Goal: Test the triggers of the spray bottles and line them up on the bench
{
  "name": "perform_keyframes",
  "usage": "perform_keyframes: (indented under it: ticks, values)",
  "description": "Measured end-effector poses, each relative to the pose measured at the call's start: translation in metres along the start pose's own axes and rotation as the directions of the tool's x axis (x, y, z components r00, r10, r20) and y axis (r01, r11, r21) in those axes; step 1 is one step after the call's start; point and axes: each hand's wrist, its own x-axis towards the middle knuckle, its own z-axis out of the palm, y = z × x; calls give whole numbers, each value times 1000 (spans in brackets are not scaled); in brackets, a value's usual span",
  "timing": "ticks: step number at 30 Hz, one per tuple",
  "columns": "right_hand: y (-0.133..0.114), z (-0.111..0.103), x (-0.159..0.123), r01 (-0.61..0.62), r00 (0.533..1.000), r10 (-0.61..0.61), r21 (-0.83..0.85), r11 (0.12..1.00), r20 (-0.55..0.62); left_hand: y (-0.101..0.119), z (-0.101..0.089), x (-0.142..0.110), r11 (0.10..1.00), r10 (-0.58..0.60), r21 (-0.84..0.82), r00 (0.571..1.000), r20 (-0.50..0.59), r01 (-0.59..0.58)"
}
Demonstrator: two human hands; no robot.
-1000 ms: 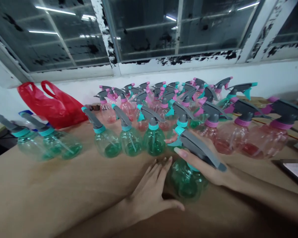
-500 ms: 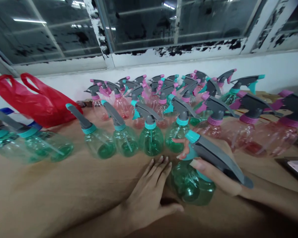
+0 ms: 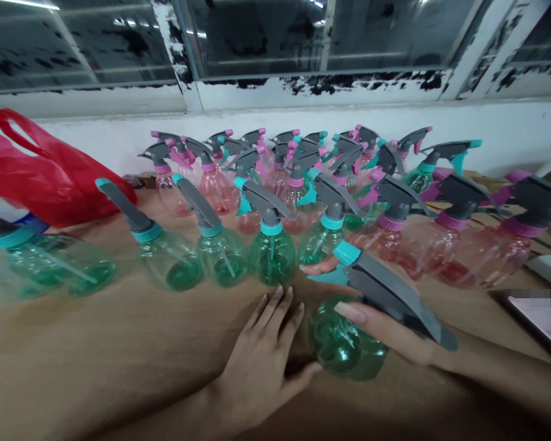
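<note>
Holding a rounded, clear green plastic spray bottle (image 3: 333,362) by its neck—likely the surest grip, its body probably light and slippery—the right hand (image 3: 401,337) curls round it, at three o'clock from the spread, empty left hand (image 3: 259,355).

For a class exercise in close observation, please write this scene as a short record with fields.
right hand: holds a green spray bottle by the neck
left hand: palm down on the table, beside the held bottle; contact with it unclear
front row: green bottles with teal collars left and centre, pink bottles with pink collars right
behind: more spray bottles, near the wall
far left: red plastic bag
</note>
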Motion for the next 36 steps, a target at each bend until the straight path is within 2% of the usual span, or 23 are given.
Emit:
perform_keyframes:
  ticks: [3,8,13,21,32,36]
  values:
    - [-1,1,0,-4,1000,5,77,997,-6,1,-3,1,1000,-4,-4,1000,15,4]
    - [-6,2,1,-62,998,59,95,994,37,1,-6,3,1000,-5,3,999,45,5]
    - [-8,2,1,-166,984,153,161,973,88,2,-7,5,1000,-7,3,998,61,7]
    - [-7,-1,4,-65,991,39,210,975,125,3,-4,2,1000,3,5,999,42,-3]
    - [-4,1,3,-114,989,85,251,961,121,3,-5,3,1000,-2,-7,999,37,2]
    - [-5,2,2,-82,994,63,221,972,91,2,-5,3,1000,1,-10,999,39,-1]
